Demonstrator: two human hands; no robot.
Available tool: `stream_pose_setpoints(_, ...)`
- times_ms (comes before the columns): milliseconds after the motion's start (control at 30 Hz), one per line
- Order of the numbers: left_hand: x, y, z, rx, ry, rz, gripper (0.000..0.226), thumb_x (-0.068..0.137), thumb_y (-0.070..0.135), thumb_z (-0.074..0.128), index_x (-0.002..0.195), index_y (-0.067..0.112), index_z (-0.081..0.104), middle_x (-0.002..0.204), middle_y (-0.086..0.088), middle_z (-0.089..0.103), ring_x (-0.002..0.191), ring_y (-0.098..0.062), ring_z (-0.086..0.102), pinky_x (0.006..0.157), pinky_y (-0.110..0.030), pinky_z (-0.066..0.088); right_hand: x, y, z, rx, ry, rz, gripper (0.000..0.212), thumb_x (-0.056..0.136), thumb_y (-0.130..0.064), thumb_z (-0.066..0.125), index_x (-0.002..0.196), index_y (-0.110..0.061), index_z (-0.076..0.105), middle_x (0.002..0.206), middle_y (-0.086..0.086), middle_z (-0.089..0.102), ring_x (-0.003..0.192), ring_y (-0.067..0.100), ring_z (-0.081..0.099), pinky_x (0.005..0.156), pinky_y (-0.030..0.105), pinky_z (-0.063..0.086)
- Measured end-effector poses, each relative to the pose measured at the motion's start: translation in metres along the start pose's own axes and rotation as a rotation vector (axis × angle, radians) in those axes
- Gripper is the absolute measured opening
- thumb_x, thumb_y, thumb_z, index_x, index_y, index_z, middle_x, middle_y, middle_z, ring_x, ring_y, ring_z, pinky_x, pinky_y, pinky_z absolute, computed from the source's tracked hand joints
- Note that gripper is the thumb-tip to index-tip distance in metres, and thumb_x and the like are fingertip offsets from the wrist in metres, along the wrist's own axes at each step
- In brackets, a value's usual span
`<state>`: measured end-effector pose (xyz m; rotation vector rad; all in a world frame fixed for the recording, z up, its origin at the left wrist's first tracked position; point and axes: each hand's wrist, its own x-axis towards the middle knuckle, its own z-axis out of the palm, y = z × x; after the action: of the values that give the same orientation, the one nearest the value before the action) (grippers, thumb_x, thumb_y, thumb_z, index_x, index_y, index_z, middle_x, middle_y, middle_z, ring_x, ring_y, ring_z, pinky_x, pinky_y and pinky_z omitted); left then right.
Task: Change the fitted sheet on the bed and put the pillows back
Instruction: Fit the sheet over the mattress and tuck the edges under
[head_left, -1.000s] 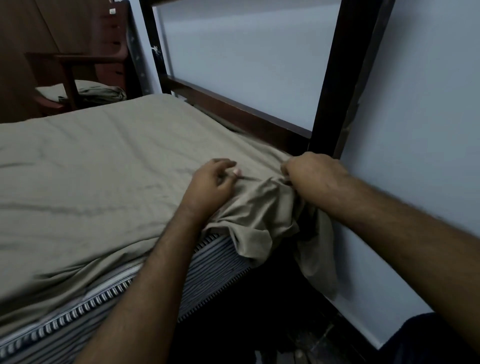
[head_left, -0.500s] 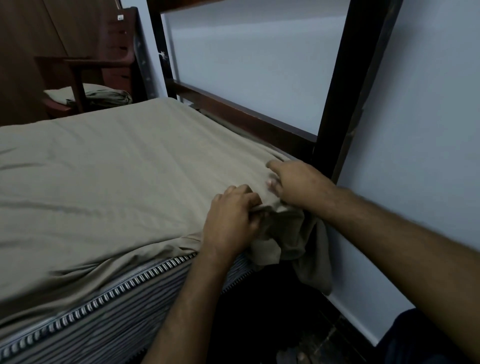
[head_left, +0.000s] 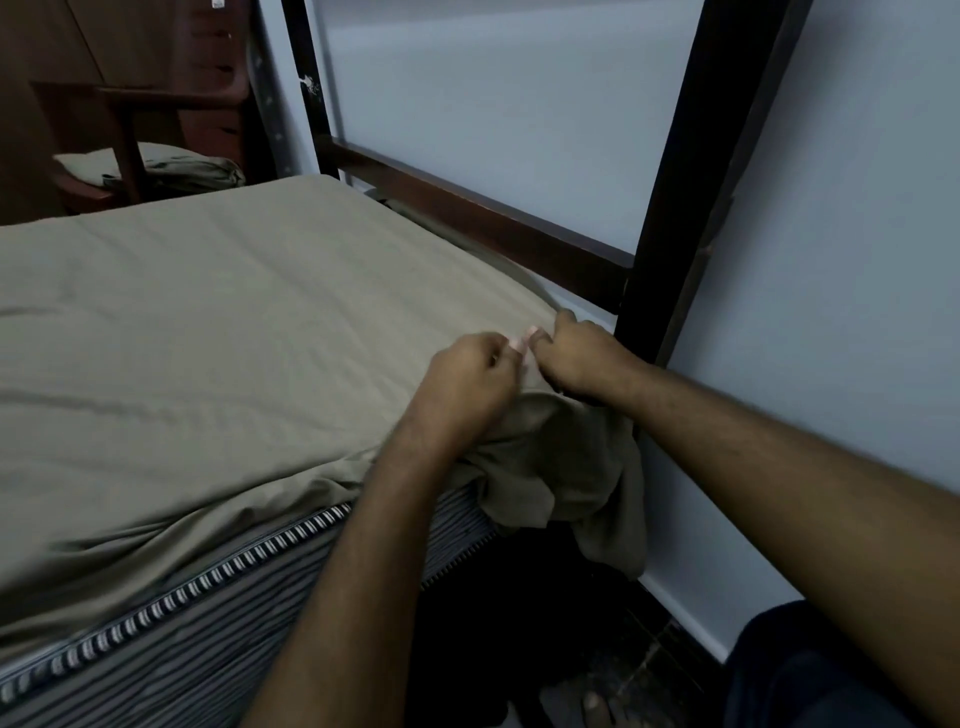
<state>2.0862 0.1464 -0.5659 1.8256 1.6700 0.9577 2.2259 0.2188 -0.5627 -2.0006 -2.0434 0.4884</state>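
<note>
The left hand (head_left: 467, 384) is sliding back up onto the mattress top from the edge where it was bunching the sheet (head_left: 218, 332) half a second ago, and is now sitting thumb to thumb with the right hand (head_left: 582, 358). The right hand is curling from a flatter press into a fist on the cloth at the corner, close to the post (head_left: 670, 218). Below both hands, the loose bundle of sheet is hanging lower over the striped mattress (head_left: 218, 613) side.
</note>
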Motion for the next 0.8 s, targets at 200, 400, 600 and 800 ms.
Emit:
stream_pose_setpoints(200, 0.026, -0.020, 0.004, -0.091, 0.262, 0.031, 0.017, 0.098, 0.032, 0.062, 0.101, 0.022, 0.075, 0.089, 0.010, 0.071, 0.086, -0.007, 0.065, 0.070, -0.019, 0.048, 0.012, -0.013, 0.001, -0.146, 0.041, 0.015, 0.044, 0.110, -0.023, 0.029, 0.150, -0.007, 0.038, 0.149, 0.021, 0.043, 0.133, 0.035, 0.048, 0.102, 0.039, 0.046)
stream_pose_setpoints(400, 0.021, -0.031, 0.018, 0.327, 0.337, 0.078, 0.040, 0.094, 0.046, 0.059, 0.126, 0.024, 0.067, 0.138, 0.002, 0.057, 0.131, -0.017, 0.048, 0.107, -0.039, 0.034, 0.027, -0.005, 0.008, -0.152, 0.170, -0.271, 0.045, 0.102, -0.016, 0.040, 0.147, -0.021, 0.043, 0.139, 0.018, 0.053, 0.125, 0.035, 0.053, 0.092, 0.039, 0.049)
stream_pose_setpoints(600, 0.025, -0.032, 0.011, 0.130, 0.324, -0.029, 0.032, 0.096, 0.041, 0.060, 0.111, 0.015, 0.072, 0.114, -0.003, 0.071, 0.109, -0.024, 0.063, 0.100, -0.039, 0.047, 0.037, -0.019, 0.009, -0.140, 0.276, -0.254, 0.022, 0.104, -0.022, 0.045, 0.115, -0.015, 0.063, 0.109, 0.009, 0.065, 0.101, 0.027, 0.062, 0.082, 0.034, 0.050)
stream_pose_setpoints(800, 0.033, -0.040, 0.012, 0.048, 0.368, -0.055, 0.028, 0.095, 0.038, 0.060, 0.108, 0.018, 0.075, 0.110, 0.000, 0.074, 0.106, -0.022, 0.066, 0.097, -0.040, 0.050, 0.031, -0.037, 0.009, -0.464, 0.310, -0.222, 0.029, 0.101, -0.002, 0.043, 0.115, -0.011, 0.066, 0.112, 0.012, 0.067, 0.099, 0.029, 0.068, 0.070, 0.034, 0.048)
